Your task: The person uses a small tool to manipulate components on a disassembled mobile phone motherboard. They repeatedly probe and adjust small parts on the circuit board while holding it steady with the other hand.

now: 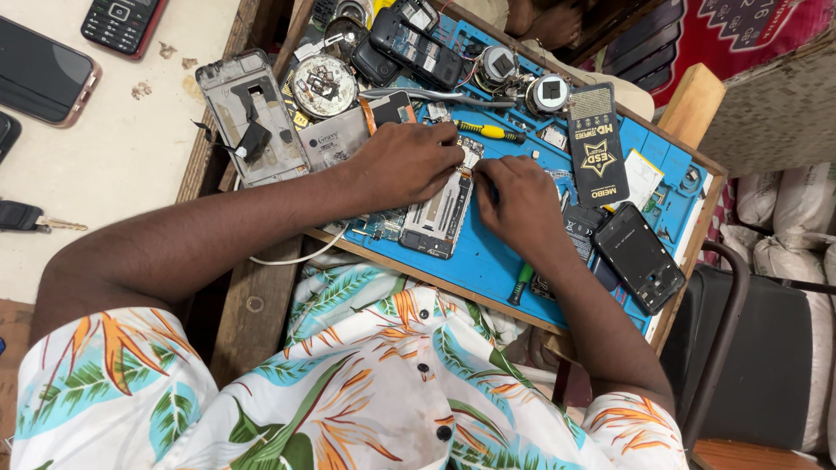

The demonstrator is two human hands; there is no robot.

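Note:
An opened phone body (440, 213) with its insides showing lies on a blue work mat (488, 261). My left hand (405, 161) rests on its upper end, fingers curled over it and pressing it down. My right hand (522, 204) sits just right of the phone, its fingertips pinched at the phone's top right edge; whether they hold a small part or tool I cannot tell. A yellow-handled screwdriver (489, 131) lies just beyond both hands. A green-handled tool (520, 283) pokes out under my right wrist.
Another phone frame (248, 117), a round part (323, 85), a dark phone shell (640, 258), a black flat pack (596, 157) and several loose parts crowd the mat. Phones (42, 71) (122, 22) and a key (35, 222) lie on the pale table at left. A chair (758, 348) stands right.

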